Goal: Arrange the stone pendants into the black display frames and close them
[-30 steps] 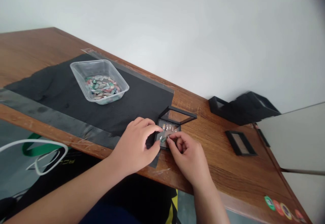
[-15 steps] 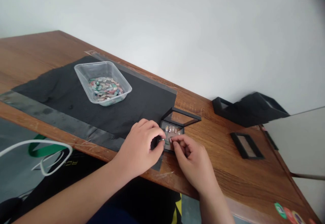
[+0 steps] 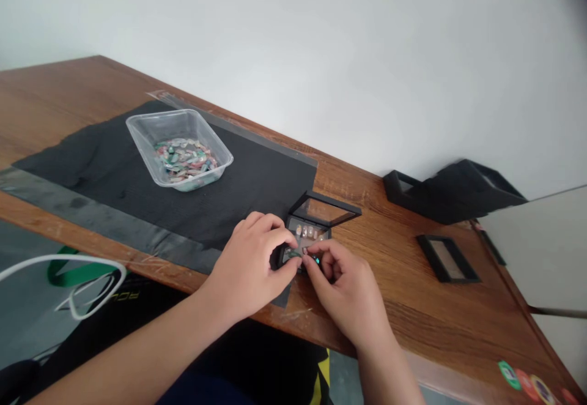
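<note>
A small black case [image 3: 283, 257] with a windowed lid [image 3: 323, 210] raised stands at the mat's right end. Several pale press-on nails [image 3: 310, 232] lie in a row inside it. My left hand [image 3: 257, 258] curves over the case's left side, thumb and index fingertip close about a small dark green press-on nail [image 3: 297, 254]. From the right, my right hand [image 3: 346, 279] pinches a tiny piece, apparently a press-on nail, between thumb and index finger above the case. A green glint shows beside that thumb. The fingers hide much of the case's lower part.
On the black mat [image 3: 247, 178] sits a clear plastic tub [image 3: 224, 154] holding many small coloured pieces. To the right lie a black windowed frame [image 3: 448, 259] and further black cases [image 3: 452, 191] by the wall. A white cable [image 3: 59, 258] hangs at lower left.
My right hand has shifted slightly left, bringing its fingertips closer to my left thumb. Left thumb and index finger stand a little further apart, and a green glint now shows by the right thumb.
</note>
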Demonstrator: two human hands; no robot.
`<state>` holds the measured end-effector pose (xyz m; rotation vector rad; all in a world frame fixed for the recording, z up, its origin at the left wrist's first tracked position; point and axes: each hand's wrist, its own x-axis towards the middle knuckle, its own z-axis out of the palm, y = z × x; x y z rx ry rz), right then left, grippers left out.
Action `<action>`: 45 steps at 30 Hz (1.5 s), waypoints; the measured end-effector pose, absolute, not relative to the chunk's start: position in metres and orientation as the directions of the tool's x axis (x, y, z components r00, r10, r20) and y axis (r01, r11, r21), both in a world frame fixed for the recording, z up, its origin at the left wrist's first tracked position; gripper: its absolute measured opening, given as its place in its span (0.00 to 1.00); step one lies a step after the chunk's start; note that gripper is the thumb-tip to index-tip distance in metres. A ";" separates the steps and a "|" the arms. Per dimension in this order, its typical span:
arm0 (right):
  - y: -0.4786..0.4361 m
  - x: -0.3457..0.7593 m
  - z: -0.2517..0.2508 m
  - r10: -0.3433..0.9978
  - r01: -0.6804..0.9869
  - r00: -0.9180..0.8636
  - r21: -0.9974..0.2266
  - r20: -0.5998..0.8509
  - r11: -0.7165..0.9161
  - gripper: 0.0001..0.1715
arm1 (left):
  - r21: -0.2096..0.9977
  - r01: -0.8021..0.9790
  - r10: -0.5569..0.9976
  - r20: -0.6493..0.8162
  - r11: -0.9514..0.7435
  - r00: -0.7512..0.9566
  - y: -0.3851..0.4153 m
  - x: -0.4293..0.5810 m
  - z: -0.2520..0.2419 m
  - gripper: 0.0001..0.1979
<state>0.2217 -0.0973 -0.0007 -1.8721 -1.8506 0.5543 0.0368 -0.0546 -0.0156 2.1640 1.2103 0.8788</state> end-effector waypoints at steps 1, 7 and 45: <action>-0.097 0.221 -0.001 0.999 0.819 0.026 -0.574 0.028 -0.005 0.09 | 0.687 0.549 0.872 0.288 -0.476 0.396 -0.055 0.037 -0.015 0.03; -0.097 0.222 -0.001 0.999 0.830 0.036 -0.558 0.022 -0.018 0.09 | 0.670 0.588 0.887 0.271 -0.453 0.374 -0.055 0.041 -0.016 0.01; -0.097 0.224 -0.002 0.998 0.815 -0.006 -0.578 0.060 0.039 0.14 | 0.614 0.583 0.844 0.339 -0.533 0.415 -0.056 0.034 -0.018 0.10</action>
